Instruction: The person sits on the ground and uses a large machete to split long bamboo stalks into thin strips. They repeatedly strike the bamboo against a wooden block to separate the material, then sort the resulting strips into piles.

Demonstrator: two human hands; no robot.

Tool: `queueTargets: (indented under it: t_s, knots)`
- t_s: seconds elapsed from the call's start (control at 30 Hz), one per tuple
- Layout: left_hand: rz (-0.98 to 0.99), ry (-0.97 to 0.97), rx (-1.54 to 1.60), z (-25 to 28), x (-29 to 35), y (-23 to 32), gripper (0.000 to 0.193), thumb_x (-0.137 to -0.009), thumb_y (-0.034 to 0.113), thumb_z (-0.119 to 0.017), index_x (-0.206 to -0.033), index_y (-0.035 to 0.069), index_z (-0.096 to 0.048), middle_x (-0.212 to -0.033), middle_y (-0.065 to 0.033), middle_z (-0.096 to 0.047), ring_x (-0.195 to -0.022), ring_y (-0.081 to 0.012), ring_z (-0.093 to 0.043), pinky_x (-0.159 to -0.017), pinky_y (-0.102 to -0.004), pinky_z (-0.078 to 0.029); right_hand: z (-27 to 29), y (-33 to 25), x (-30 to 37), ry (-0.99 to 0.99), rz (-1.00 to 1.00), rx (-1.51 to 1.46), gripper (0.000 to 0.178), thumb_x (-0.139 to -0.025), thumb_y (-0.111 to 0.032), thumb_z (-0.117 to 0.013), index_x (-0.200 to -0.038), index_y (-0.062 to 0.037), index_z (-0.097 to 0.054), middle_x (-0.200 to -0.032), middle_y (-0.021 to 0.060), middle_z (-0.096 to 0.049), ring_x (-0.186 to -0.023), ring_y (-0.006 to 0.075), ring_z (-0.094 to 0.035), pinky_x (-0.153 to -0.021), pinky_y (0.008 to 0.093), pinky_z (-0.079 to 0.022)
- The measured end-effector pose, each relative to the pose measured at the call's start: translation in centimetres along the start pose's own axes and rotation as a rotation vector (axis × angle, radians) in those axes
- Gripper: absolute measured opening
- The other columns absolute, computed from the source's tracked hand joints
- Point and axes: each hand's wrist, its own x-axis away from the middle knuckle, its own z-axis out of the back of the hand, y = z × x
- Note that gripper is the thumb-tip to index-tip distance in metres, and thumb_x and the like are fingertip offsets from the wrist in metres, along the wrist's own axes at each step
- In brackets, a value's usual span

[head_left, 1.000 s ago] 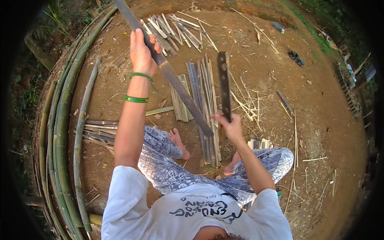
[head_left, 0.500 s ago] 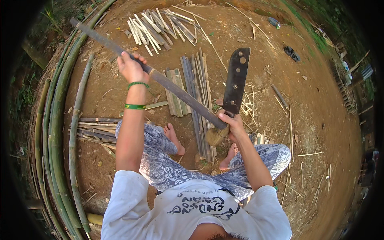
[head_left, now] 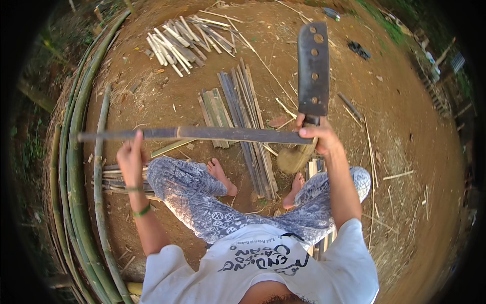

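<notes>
Head view, right hand [head_left: 325, 138]: closed around the knife [head_left: 313, 76] where the broad dark blade meets the bulbous handle, with the thumb over the right end of the strip.
Strip [head_left: 228, 134]: lies crosswise above the lap, from the right thumb out past the left fingers toward the green poles [head_left: 77, 162].
Left hand [head_left: 130, 164]: raised at the strip's blurred left part, index finger against it or just in front; the smear leaves the grip uncertain – I cannot tell whether the fingers close on it.
Risk at the thumb: one hand shares knife and strip, so a twist of the strip could loosen the hold on the handle and let the blade tip sideways.
Risk at the far end: if the left fingers give little support, the long overhang could swing – perhaps knocking the poles.
Risk to skin: split edges may be sharp; a strip sliding through loose fingers could cut or splinter them.
Risk below: the bare right foot [head_left: 293, 190] rests near the ground beneath the handle, so a dropped knife could strike it.
</notes>
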Motion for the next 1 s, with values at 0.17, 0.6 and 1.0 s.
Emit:
queueTargets:
  t_s: [0.17, 0.6, 1.0]
  knots:
    - [-0.942, -0.045, -0.491, 0.8, 5.4, 1.1, 0.043, -0.083, 0.040, -0.081, -0.092, 0.002, -0.062, -0.088, -0.0109, -0.064, -0.077, -0.0225, -0.060, -0.065, -0.0369, -0.049, 1.7, -2.4, -1.1, -0.136, -0.033, 0.067, 0.037, -0.062, -0.011, -0.085, -0.092, -0.0047, -0.065, -0.083, 0.0057, -0.065, -0.077, 0.0179, -0.064, -0.071, 0.0315, -0.052]
    - [-0.595, -0.722, -0.411, -5.6, 6.3, 1.0, 0.026, -0.093, 0.018, -0.071, -0.085, 0.000, -0.054, -0.060, -0.0106, -0.055, -0.049, -0.0187, -0.055, -0.047, -0.0334, -0.042, 2.9, -4.3, -4.7, 0.629, 0.327, 0.936, 0.034, -0.089, -0.033, -0.076, -0.073, -0.0058, -0.063, -0.058, -0.0005, -0.054, -0.050, 0.0113, -0.046, -0.049, 0.0323, -0.033]
    - [-0.195, -0.869, 0.059, -17.4, 13.4, 1.8, 0.036, -0.096, 0.030, -0.068, -0.085, 0.001, -0.049, -0.064, -0.0044, -0.055, -0.058, -0.0109, -0.050, -0.055, -0.0300, -0.041, -2.4, 6.8, 0.0, 0.422, 0.590, 1.270, 0.015, -0.073, -0.024, -0.072, -0.076, -0.0090, -0.072, -0.063, 0.0147, -0.066, -0.057, 0.0306, -0.067, -0.056, 0.0426, -0.051]
